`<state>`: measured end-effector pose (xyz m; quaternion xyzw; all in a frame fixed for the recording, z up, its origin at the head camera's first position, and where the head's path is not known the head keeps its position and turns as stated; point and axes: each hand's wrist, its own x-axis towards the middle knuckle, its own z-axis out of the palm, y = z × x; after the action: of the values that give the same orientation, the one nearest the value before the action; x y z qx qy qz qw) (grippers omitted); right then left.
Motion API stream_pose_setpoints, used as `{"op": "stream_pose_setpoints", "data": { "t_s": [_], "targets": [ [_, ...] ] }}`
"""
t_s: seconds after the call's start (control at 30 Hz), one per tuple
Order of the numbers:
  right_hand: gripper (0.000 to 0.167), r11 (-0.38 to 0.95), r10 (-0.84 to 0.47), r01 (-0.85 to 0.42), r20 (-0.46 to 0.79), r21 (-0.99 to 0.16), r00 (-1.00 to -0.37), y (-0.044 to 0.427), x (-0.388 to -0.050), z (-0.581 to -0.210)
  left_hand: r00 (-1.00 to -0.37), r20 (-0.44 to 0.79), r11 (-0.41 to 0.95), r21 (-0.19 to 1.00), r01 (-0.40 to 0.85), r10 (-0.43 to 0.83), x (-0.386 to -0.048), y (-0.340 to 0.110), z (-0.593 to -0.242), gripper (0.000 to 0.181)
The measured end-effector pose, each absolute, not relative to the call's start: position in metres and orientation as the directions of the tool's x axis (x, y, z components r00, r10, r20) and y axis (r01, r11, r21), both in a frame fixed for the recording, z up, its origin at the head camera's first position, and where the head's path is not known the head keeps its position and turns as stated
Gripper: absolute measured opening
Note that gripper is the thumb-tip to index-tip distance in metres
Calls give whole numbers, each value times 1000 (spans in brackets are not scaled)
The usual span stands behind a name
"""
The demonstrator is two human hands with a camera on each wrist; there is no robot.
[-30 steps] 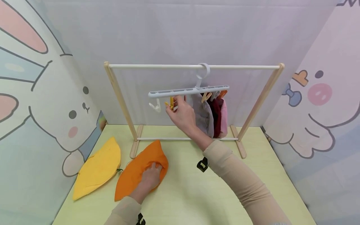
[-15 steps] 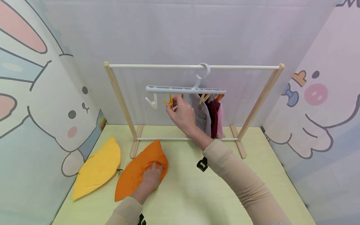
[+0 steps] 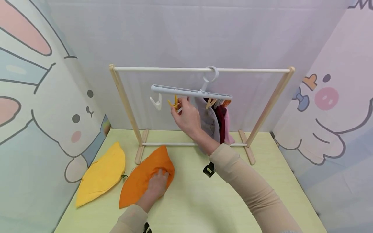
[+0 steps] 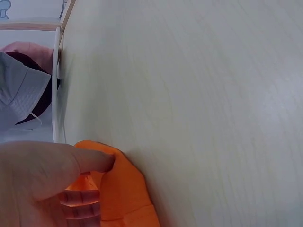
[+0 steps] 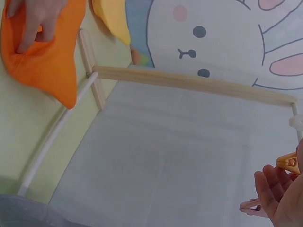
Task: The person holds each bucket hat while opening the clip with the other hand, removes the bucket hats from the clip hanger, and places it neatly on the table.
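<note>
An orange bucket hat (image 3: 140,184) lies on the table, held by my left hand (image 3: 158,183). In the left wrist view, the thumb presses on the hat's edge with the fingers curled behind it. My right hand (image 3: 189,118) is raised under a pale blue hanger (image 3: 186,93). Its thumb and forefinger are at a yellow clip (image 3: 175,103), appearing to pinch it. A pink clip (image 5: 254,208) sits beside the right fingers in the right wrist view; the right thumb is hidden there. A white clip (image 3: 158,103) hangs at the hanger's left end.
The hanger hooks over the white rail (image 3: 160,69) of a wooden rack. Grey (image 3: 208,119), dark red (image 3: 221,124) and pink (image 3: 228,131) hats hang from clips at its right. A yellow hat (image 3: 102,176) lies left of the orange one. Cartoon-printed walls enclose the table.
The hanger's left end has tilted up and its right end down, with the clips and hung hats shifting slightly left. My right hand has risen slightly; the left hand stays on the orange hat.
</note>
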<state>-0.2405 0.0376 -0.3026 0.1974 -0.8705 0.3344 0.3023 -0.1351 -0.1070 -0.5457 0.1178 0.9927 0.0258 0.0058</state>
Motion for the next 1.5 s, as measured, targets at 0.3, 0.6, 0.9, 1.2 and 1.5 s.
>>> {"op": "stream_pose_setpoints", "data": {
  "t_s": [0.3, 0.6, 0.9, 1.2, 1.5],
  "targets": [
    [31, 658, -171, -578, 652, -483, -739, 38, -241, -301, -967, 39, 967, 37, 251, 250, -133, -107, -545, 29],
    [35, 642, -217, -608, 650, -467, -728, 40, -239, -300, -969, 18, 967, 64, 248, 247, -130, -108, -542, 28],
    [33, 650, -232, -618, 658, -443, -716, 45, -238, -300, -966, 7, 962, 90, 259, 259, -129, -108, -535, 22],
    [31, 653, -259, -643, 680, -400, -686, 54, -237, -306, -960, -36, 951, 152, 269, 277, -131, -113, -527, 23],
    [28, 658, -278, -675, 726, -334, -629, 65, -238, -317, -947, 16, 934, 162, 318, 320, -131, -118, -515, 27]
  ]
}}
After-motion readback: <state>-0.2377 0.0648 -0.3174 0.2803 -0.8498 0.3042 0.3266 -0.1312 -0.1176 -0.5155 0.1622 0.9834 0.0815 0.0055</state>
